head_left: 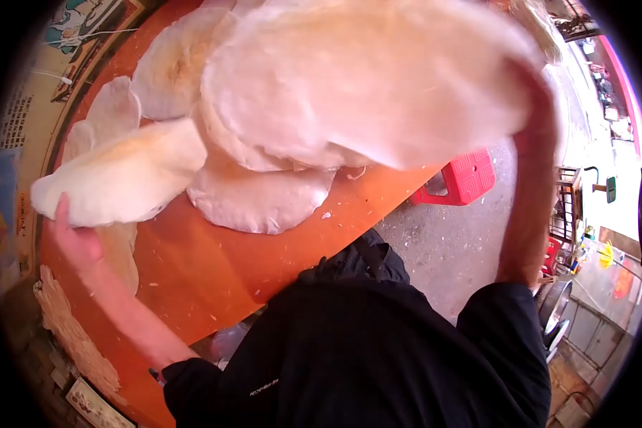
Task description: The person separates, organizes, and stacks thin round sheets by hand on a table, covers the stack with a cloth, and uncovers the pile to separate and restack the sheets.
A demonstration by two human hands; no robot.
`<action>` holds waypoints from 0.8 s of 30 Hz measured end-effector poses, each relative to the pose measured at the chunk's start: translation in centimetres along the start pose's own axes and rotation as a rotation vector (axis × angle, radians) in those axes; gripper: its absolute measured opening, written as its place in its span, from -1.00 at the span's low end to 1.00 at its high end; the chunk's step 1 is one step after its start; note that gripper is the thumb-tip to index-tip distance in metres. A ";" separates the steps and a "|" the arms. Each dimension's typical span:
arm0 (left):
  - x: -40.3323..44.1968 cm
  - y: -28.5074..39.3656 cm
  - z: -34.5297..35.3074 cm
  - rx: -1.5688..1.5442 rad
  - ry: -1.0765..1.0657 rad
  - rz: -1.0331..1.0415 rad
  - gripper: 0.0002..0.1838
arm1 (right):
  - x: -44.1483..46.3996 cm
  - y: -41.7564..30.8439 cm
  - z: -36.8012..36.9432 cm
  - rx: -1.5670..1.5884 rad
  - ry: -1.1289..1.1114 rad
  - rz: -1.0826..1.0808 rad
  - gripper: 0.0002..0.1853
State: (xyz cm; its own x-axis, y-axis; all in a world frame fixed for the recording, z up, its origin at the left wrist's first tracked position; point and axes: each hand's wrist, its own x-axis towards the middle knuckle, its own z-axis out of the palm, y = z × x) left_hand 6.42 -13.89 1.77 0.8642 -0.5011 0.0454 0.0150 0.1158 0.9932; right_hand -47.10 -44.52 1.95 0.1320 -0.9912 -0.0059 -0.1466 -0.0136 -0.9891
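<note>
My left hand (78,239) grips the near left edge of a flatbread (125,175), its thumb on top and the other fingers hidden beneath. Raised at the upper right, my right hand (533,93) has hold of the right end of a large pale flatbread (364,78). Motion smears that bread and the hand, and its fingers are partly hidden. Below the large bread, another flatbread (260,196) lies on the orange table (214,264). A browned flatbread (171,68) rests farther back, and more lie at the left.
A red plastic stool (471,177) stands on the grey floor beyond the table's right edge. Along the left edge of the table lies a long, rough, pale strip (75,332). A wall with pictures borders the left side. Racks and wheels are at the right.
</note>
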 end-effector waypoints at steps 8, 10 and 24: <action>3.2 6.0 13.9 -0.084 -0.157 0.110 -0.58 | -7.2 16.7 7.4 0.040 -0.327 0.685 -0.71; 1.1 7.7 19.0 -0.231 -0.082 0.052 -0.64 | -7.7 17.7 8.2 0.049 -0.331 0.717 -0.72; -7.3 -29.5 9.5 0.058 -0.472 -0.487 -0.56 | -4.3 -4.3 -6.7 0.105 0.166 0.125 -0.77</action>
State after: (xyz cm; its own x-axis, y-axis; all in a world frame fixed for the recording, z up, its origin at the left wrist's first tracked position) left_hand -5.15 -21.78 -26.86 0.4538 -0.8063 -0.3794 0.3081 -0.2575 0.9158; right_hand -53.65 -41.04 7.18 -0.0450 -0.9925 -0.1133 -0.0479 0.1154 -0.9922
